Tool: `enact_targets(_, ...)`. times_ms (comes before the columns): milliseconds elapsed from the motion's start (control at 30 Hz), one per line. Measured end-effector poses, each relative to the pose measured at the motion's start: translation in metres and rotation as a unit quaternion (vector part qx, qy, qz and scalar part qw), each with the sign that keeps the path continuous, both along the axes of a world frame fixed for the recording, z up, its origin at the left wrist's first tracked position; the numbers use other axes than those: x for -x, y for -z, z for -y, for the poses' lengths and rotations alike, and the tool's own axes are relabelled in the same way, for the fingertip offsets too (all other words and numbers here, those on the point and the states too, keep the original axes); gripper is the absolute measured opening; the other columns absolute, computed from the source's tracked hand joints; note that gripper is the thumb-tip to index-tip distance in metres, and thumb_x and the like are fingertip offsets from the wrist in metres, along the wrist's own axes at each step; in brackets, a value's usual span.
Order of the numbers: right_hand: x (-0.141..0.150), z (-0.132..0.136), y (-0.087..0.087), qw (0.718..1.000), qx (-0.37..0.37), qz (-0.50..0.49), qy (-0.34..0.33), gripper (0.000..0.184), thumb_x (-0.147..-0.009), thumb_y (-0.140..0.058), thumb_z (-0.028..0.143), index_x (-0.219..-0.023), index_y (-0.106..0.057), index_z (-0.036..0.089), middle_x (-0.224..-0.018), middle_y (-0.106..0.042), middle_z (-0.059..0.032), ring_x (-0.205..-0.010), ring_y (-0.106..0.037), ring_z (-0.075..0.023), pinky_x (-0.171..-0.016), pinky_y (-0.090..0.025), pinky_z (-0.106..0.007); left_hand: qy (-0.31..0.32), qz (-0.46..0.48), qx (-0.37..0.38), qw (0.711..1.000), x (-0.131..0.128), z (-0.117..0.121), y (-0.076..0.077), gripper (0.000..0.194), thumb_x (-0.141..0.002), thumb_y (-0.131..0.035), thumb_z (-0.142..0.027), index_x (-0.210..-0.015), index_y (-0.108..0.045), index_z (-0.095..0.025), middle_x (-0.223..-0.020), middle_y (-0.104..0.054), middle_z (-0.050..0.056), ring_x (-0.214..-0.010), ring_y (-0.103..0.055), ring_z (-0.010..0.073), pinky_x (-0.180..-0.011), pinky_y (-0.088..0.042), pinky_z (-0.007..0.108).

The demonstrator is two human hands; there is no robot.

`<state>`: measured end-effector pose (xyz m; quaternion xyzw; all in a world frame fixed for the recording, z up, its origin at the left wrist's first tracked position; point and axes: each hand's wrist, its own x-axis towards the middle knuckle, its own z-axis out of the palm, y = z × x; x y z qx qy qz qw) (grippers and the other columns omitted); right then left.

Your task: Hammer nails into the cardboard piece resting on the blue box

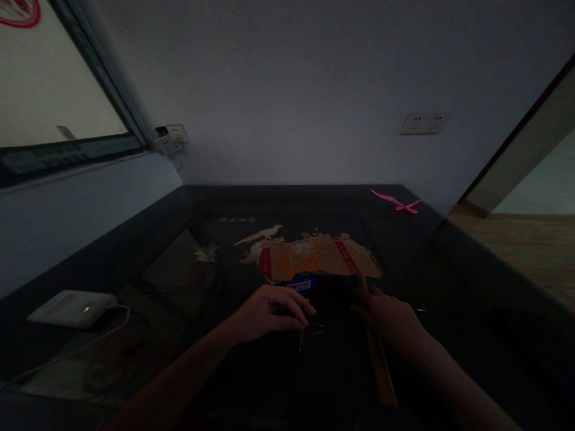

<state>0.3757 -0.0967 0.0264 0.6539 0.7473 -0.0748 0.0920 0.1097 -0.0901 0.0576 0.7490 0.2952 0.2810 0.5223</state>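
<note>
In the dim light, my left hand [278,311] is over the dark tabletop with its fingers bent and their tips close together. A thin, shiny metal piece [300,341] stands just below those fingertips, seemingly pinched; its kind is too dark to make out. More thin metal pieces [315,333] lie right beside it. My right hand [389,314] grips a long flat wooden strip [381,371] near its far end, the strip pointing toward me. Past both hands are a small blue box [302,283] and a crumpled orange dotted package [309,254] with red bands.
A white device [74,308] with a cable [76,346] sits at the left. A pink ribbon [404,206] lies at the far right corner of the black table [287,197]. Behind rises a wall with sockets [422,123]. Another small shiny piece [420,309] lies right of my right hand.
</note>
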Motion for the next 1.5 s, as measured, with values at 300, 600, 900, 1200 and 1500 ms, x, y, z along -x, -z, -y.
enact_targets(300, -0.004, 0.010, 0.013, 1.000, 0.001, -0.011, -0.007, 0.047, -0.089, -0.039, 0.028, -0.133, -0.041, 0.013, -0.110, -0.061, -0.0202, -0.088, -0.065, -0.0303, -0.069, -0.050, -0.040, -0.335, 0.034, -0.150, 0.930, 0.021, -0.078, 0.007, 0.024, -0.077, -0.058, -0.034, -0.087, -0.066, -0.013, -0.090, -0.069, 0.008, -0.081, -0.064, 0.0178, -0.078, -0.051, 0.029)
enact_targets(600, -0.060, 0.011, 0.042, 0.986, -0.061, -0.143, 0.052, 0.052, -0.088, -0.024, 0.014, -0.139, -0.031, 0.016, -0.130, -0.052, -0.0149, -0.114, -0.054, -0.0216, -0.089, -0.047, -0.031, -0.327, -0.028, -0.237, 0.914, 0.023, -0.090, 0.026, 0.018, -0.082, -0.053, -0.028, -0.089, -0.064, -0.016, -0.092, -0.067, 0.007, -0.087, -0.062, 0.0165, -0.082, -0.049, 0.030)
enact_targets(900, -0.111, 0.024, 0.077, 0.972, -0.039, -0.194, 0.125, 0.060, -0.080, -0.039, 0.026, -0.139, -0.031, 0.015, -0.132, -0.050, -0.0145, -0.114, -0.054, -0.0258, -0.095, -0.043, -0.037, -0.287, -0.057, -0.242, 0.925, 0.024, -0.090, 0.027, 0.014, -0.082, -0.054, -0.025, -0.088, -0.065, -0.019, -0.094, -0.068, 0.004, -0.092, -0.061, 0.0165, -0.085, -0.046, 0.030)
enact_targets(1200, -0.113, 0.024, 0.048, 0.943, -0.051, -0.276, 0.177, 0.053, -0.074, -0.038, 0.040, -0.116, -0.058, 0.014, -0.116, -0.063, -0.0134, -0.106, -0.059, -0.0291, -0.089, -0.048, -0.035, -0.253, -0.034, -0.289, 0.923, 0.026, -0.088, 0.031, 0.013, -0.083, -0.054, -0.024, -0.088, -0.065, -0.018, -0.089, -0.068, 0.002, -0.086, -0.062, 0.0138, -0.081, -0.047, 0.028)
enact_targets(1500, -0.088, 0.031, -0.016, 0.838, -0.093, -0.437, 0.314, 0.075, -0.059, -0.064, 0.054, -0.119, -0.050, 0.010, -0.102, -0.068, -0.0164, -0.086, -0.066, -0.0316, -0.069, -0.056, -0.037, -0.242, -0.031, -0.303, 0.921, 0.025, -0.088, 0.033, 0.013, -0.083, -0.054, -0.023, -0.088, -0.065, -0.019, -0.089, -0.068, 0.003, -0.084, -0.063, 0.0145, -0.077, -0.048, 0.027)
